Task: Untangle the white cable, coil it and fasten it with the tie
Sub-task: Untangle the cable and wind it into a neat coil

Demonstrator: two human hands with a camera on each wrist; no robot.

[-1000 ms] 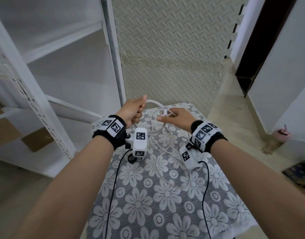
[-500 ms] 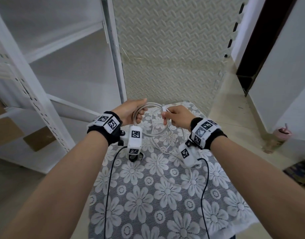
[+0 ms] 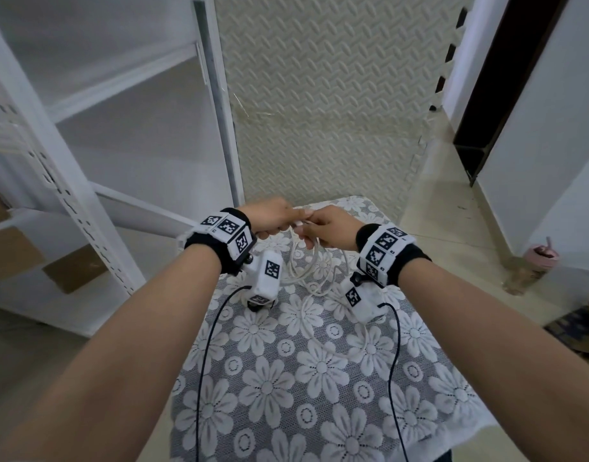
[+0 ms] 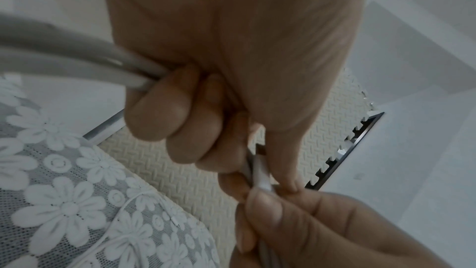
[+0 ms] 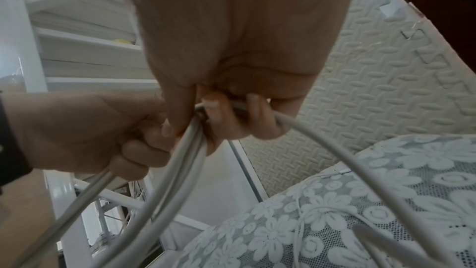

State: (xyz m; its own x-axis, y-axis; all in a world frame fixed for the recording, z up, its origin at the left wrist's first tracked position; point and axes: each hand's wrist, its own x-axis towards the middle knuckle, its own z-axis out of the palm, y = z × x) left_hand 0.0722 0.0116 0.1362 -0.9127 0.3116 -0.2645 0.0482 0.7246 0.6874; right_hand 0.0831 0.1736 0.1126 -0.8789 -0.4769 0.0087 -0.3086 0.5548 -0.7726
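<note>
Both hands meet above the far end of the table. My left hand (image 3: 284, 217) curls its fingers round several strands of the white cable (image 4: 77, 62). Its thumb and forefinger pinch the cable's white plug (image 4: 261, 170). My right hand (image 3: 309, 229) grips the same bundle (image 5: 180, 160) and touches the plug from the other side. Loops of cable (image 3: 314, 263) hang from the hands down to the cloth. A thin white strand (image 5: 309, 209) lies on the cloth; I cannot tell whether it is the tie.
The small table carries a grey lace cloth with white flowers (image 3: 286, 378). A white metal shelf rack (image 3: 70, 181) stands close on the left. A cream foam mat (image 3: 319, 111) covers the floor beyond, and a pink cup (image 3: 536, 258) sits at the right.
The hands, apart a second ago with an open loop between them, have come together and now touch. The loop has closed into a bundle hanging below them.
</note>
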